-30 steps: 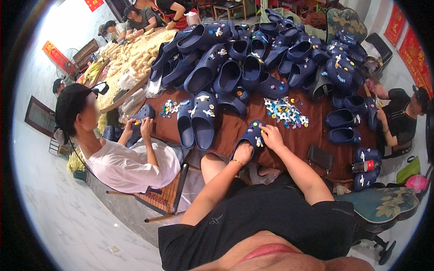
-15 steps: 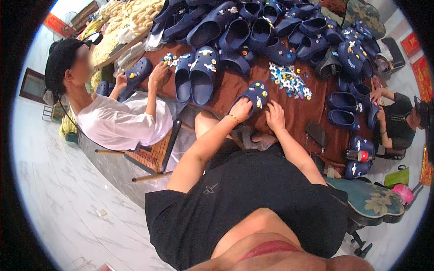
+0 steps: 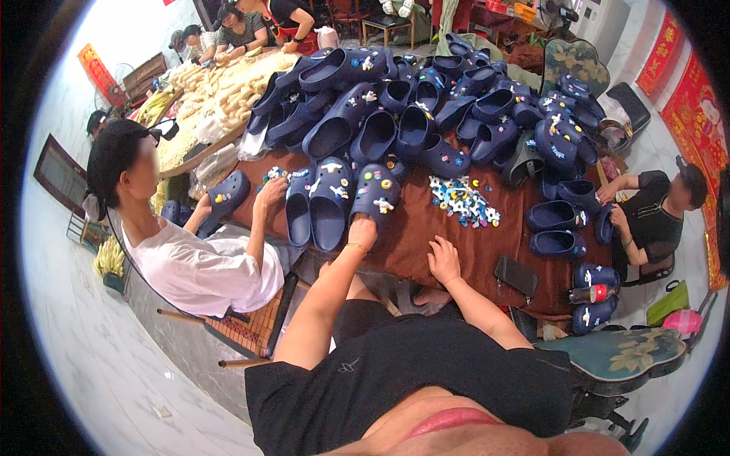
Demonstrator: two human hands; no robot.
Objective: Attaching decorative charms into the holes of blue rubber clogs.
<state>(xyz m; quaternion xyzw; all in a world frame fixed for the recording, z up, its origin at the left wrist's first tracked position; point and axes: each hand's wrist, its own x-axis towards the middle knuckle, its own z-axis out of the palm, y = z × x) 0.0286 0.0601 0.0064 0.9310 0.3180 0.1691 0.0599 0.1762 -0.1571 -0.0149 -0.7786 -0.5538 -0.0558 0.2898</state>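
Observation:
My left hand (image 3: 363, 230) grips a navy clog (image 3: 377, 186) by its opening, the fingers partly hidden inside it. Colourful charms dot the clog's upper, and its toe points away from me. Directly to its left stands a pair of charm-decorated navy clogs (image 3: 329, 199), side by side. My right hand (image 3: 443, 260) lies on the brown cloth (image 3: 403, 251) near the table's front edge, fingers apart and holding nothing. Beyond it is a loose pile of small white, blue and yellow charms (image 3: 462, 201).
A heap of navy clogs (image 3: 414, 125) covers the table's far side. At left a person in white (image 3: 201, 254) handles a clog (image 3: 228, 194); at right a person in black (image 3: 646, 216) holds another. A black wallet-like item (image 3: 517, 275) and a bottle (image 3: 593, 293) lie near the right side.
My left hand has carried the clog leftward and set it beside the standing pair. My right hand stays open on the cloth. The view has tilted up, showing more people at the back.

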